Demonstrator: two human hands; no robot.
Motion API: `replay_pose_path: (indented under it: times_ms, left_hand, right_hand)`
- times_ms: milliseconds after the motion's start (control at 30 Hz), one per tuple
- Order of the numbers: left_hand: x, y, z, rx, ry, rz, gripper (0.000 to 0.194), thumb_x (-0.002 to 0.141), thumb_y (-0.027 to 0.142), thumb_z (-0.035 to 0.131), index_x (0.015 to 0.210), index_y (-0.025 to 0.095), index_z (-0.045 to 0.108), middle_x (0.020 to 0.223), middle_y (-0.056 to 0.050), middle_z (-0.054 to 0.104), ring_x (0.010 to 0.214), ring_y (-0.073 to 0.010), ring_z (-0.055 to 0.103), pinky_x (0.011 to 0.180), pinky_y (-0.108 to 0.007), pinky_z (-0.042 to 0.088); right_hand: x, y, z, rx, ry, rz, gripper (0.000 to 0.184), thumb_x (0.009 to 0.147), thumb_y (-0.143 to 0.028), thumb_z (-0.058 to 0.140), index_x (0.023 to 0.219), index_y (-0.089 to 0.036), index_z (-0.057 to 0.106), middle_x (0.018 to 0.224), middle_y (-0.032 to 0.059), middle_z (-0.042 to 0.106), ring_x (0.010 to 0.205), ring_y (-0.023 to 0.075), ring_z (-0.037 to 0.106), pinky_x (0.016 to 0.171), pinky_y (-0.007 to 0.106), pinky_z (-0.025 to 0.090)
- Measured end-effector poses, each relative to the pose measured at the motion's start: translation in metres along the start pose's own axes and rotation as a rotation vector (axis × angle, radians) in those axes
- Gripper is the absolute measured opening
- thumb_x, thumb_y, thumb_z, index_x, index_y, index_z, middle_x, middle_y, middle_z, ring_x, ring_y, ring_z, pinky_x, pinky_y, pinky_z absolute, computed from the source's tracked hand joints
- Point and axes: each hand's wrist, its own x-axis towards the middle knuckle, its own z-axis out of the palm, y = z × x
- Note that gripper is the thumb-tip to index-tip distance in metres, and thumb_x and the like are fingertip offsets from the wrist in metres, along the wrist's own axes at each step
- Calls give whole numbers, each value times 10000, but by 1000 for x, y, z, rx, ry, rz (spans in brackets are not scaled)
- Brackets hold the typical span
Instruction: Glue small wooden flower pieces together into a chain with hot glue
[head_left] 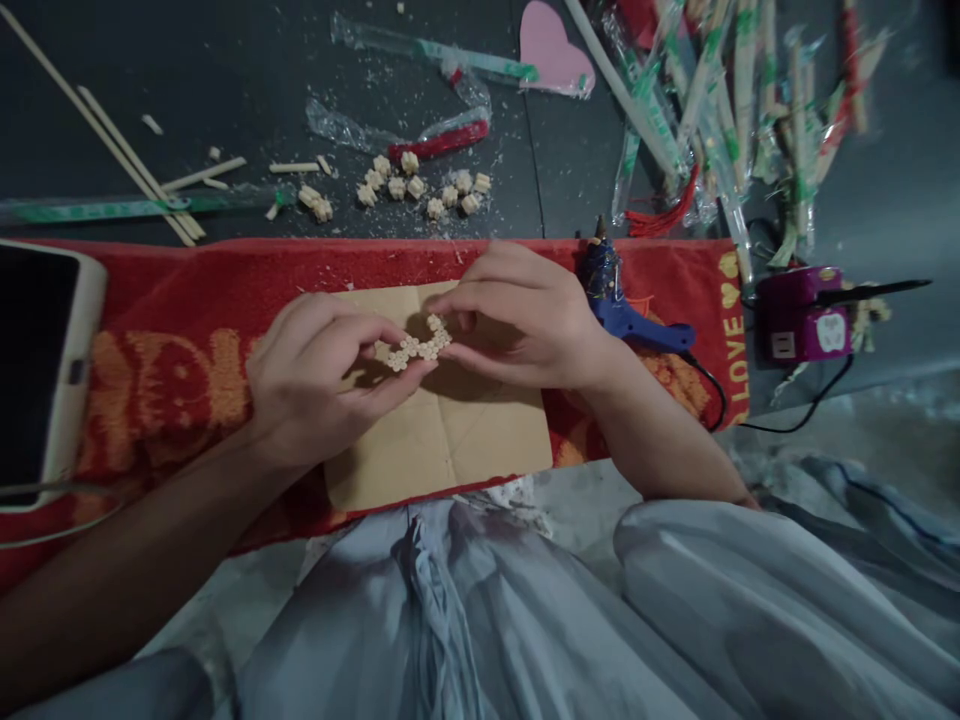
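Observation:
A curved chain of small flower-shaped clusters of cut wooden sticks [427,348] is held above a tan cardboard sheet [405,450]. My left hand [315,375] pinches its left end between thumb and fingers. Around the right end, my right hand [521,315] has its thumb below and fingers above, close against the clusters. More loose wooden clusters [396,187] lie in a group beyond the sheet on the dark table. A blue glue gun [637,325] rests to the right of my right hand, nozzle pointing away.
A red towel [172,290] lies under the cardboard. At left are a phone [75,370] and long thin sticks [112,140]. Wrapped chopsticks [720,100] pile up at far right, near a purple box [802,315]. A pink heart [555,48] lies at the back.

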Motion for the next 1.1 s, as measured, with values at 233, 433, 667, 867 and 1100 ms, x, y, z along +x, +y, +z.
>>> replay_pose_path:
  times_ms: [233,433,667,867,1100]
  left_hand:
    - [3,1,-5,6,-72,-18,160,1110,514,748,1080,368,805,979,6,817,912,-244,788,782,-426,651]
    - [3,-3,-1,27,-107,-39,168,1097,496,719,1124,348,793,956,2,790,922,-243,779,829,-416,655]
    - [2,-10,12,23,-63,45,157,1056,409,688,1101,299,790,975,-7,799,917,-252,755,876,-436,635]
    - [4,-14,11,38,-171,40,169,1059,418,681,1110,300,790,1029,-41,800,985,-295,756,926,-477,634]
    - [4,-12,8,60,-194,47,143,1092,406,653,1120,327,769,1077,-32,821,1030,-297,780,935,-472,654]
  right_hand:
    - [-1,1,1,15,59,-64,245,1224,-393,602,1215,-192,743,956,3,762,915,142,733,883,308,606]
    - [-1,5,0,1,47,-38,296,1212,-463,656,1155,-190,755,937,-6,741,887,129,700,850,290,567]
    - [-7,9,-1,6,-155,27,173,1173,-263,631,1167,-184,785,968,16,732,932,173,679,889,334,552]
    - [-8,11,-1,-55,-231,17,194,1129,-184,595,1130,-175,789,1019,56,780,954,205,685,877,357,549]
    - [-6,10,-4,-71,-271,11,224,1158,-190,559,1148,-165,782,1042,67,787,971,208,688,883,357,544]
